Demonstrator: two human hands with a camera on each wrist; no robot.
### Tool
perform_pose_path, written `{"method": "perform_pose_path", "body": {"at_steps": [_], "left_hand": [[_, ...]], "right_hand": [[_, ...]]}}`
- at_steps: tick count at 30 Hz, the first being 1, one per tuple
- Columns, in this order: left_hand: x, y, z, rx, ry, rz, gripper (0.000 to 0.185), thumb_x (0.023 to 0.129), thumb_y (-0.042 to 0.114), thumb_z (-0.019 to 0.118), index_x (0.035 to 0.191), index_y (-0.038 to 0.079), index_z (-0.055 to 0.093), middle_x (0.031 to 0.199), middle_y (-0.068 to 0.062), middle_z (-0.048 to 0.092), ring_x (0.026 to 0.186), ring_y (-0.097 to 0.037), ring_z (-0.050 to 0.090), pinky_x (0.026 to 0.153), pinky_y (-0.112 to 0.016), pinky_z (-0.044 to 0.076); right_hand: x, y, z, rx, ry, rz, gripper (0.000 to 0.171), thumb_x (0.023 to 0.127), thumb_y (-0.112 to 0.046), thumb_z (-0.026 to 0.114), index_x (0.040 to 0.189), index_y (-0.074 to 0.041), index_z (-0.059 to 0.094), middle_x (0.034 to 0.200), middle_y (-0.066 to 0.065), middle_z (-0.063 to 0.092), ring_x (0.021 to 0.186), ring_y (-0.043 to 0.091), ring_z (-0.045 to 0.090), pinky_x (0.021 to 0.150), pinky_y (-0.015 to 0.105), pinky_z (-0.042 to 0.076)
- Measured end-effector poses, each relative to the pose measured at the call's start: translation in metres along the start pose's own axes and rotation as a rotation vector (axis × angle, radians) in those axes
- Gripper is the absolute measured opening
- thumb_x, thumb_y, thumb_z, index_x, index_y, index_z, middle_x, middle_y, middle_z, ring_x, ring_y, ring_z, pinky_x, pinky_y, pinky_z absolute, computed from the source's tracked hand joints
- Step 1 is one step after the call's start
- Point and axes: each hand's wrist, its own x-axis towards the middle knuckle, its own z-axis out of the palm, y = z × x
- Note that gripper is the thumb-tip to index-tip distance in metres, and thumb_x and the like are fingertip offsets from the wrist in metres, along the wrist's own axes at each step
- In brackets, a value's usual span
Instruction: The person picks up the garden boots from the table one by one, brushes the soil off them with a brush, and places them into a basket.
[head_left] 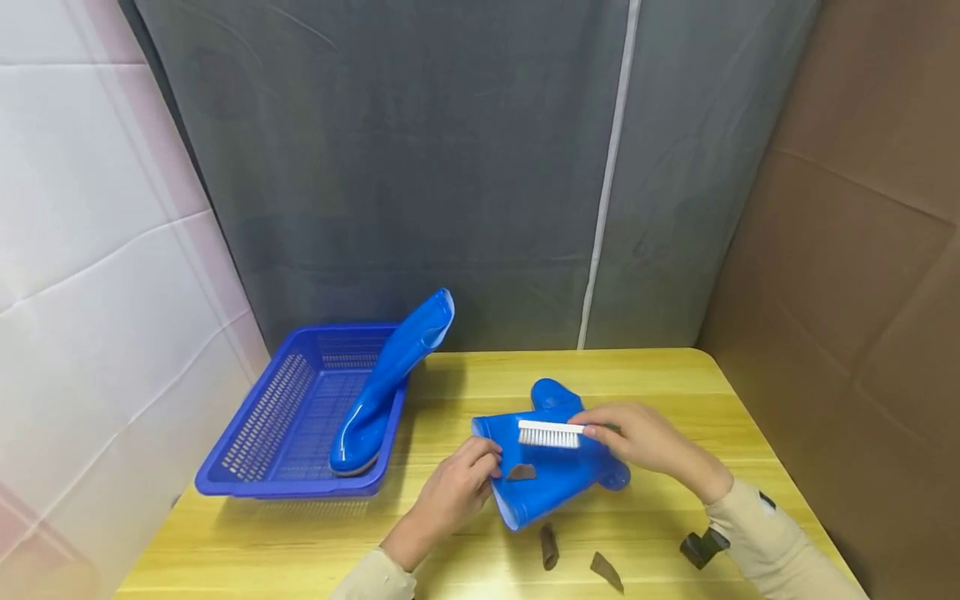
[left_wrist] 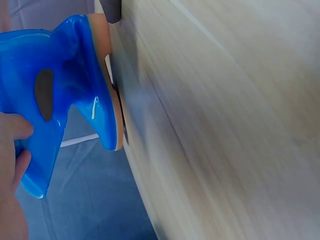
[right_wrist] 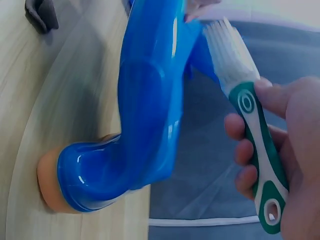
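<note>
A blue rubber boot [head_left: 543,492] stands on the table, its shaft tilted so that the opening faces the left hand. My left hand [head_left: 459,482] grips the boot's top edge, with the thumb and a finger visible on the shaft in the left wrist view. My right hand [head_left: 637,433] holds a white-bristled brush [head_left: 550,433] above the shaft. Its green and white handle [right_wrist: 265,150] shows in the right wrist view, with fingers curled round it. A brown patch [head_left: 521,472] lies on the boot's shaft, near the left hand; the bristles look apart from it.
A blue plastic basket [head_left: 213,467] stands on the left of the wooden table [head_left: 660,375]. Inside it leans another blue boot [head_left: 382,375], its top jutting over the rim. Close to the front lie a rolled brown piece [head_left: 549,547] and a flat brown scrap [head_left: 606,572].
</note>
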Motion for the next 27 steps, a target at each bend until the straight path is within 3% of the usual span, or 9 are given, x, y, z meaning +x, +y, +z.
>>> {"method": "perform_pose_path", "body": {"at_steps": [2, 5, 9, 15, 23, 27], "left_hand": [[0.000, 0.000, 0.000, -0.008, 0.002, 0.002, 0.031, 0.068, -0.007, 0.081, 0.082, 0.013, 0.061, 0.102, -0.001, 0.066, 0.095, -0.012, 0.062, 0.078, -0.018, 0.058], [0.001, 0.000, 0.002, -0.020, 0.015, 0.006, 0.031, 0.067, -0.008, 0.080, 0.081, 0.012, 0.061, 0.101, -0.001, 0.066, 0.094, -0.012, 0.063, 0.078, -0.018, 0.058], [0.000, 0.000, 0.004, -0.035, 0.029, -0.008, 0.034, 0.064, -0.010, 0.080, 0.082, 0.012, 0.060, 0.100, 0.000, 0.067, 0.095, -0.013, 0.063, 0.080, -0.017, 0.057], [-0.001, 0.000, 0.004, -0.026, 0.030, -0.052, 0.041, 0.061, -0.009, 0.084, 0.085, 0.013, 0.059, 0.099, 0.001, 0.068, 0.095, -0.012, 0.064, 0.080, -0.020, 0.058], [-0.001, 0.003, 0.003, 0.013, -0.020, -0.036, 0.035, 0.067, -0.004, 0.083, 0.088, 0.017, 0.064, 0.100, 0.003, 0.067, 0.095, -0.010, 0.063, 0.079, -0.022, 0.060], [-0.001, 0.003, 0.003, 0.029, -0.024, -0.023, 0.033, 0.067, -0.004, 0.082, 0.086, 0.016, 0.064, 0.100, 0.003, 0.066, 0.094, -0.011, 0.063, 0.076, -0.022, 0.059]], "right_hand": [[0.007, 0.005, 0.006, -0.036, -0.008, 0.011, 0.026, 0.101, -0.034, 0.055, 0.121, -0.030, 0.070, 0.118, -0.007, 0.073, 0.109, 0.018, 0.070, 0.094, 0.044, 0.058], [0.014, 0.010, 0.014, -0.044, -0.069, -0.031, 0.026, 0.100, -0.035, 0.056, 0.121, -0.031, 0.071, 0.115, -0.008, 0.074, 0.101, 0.012, 0.069, 0.091, 0.038, 0.058], [0.017, 0.012, 0.017, 0.042, -0.132, -0.099, 0.024, 0.099, -0.032, 0.058, 0.119, -0.032, 0.072, 0.107, -0.013, 0.074, 0.087, 0.001, 0.059, 0.080, 0.024, 0.053], [0.017, 0.005, 0.012, 0.109, -0.189, -0.093, 0.023, 0.099, -0.037, 0.058, 0.117, -0.037, 0.072, 0.100, -0.018, 0.070, 0.084, -0.001, 0.054, 0.078, 0.020, 0.049], [0.009, 0.005, 0.007, 0.129, -0.196, -0.085, 0.022, 0.098, -0.036, 0.060, 0.116, -0.034, 0.073, 0.102, -0.016, 0.072, 0.086, -0.001, 0.056, 0.081, 0.022, 0.051], [0.006, 0.004, 0.005, 0.147, -0.194, -0.094, 0.022, 0.097, -0.037, 0.061, 0.114, -0.034, 0.074, 0.089, -0.019, 0.067, 0.080, -0.002, 0.052, 0.074, 0.019, 0.048]]}}
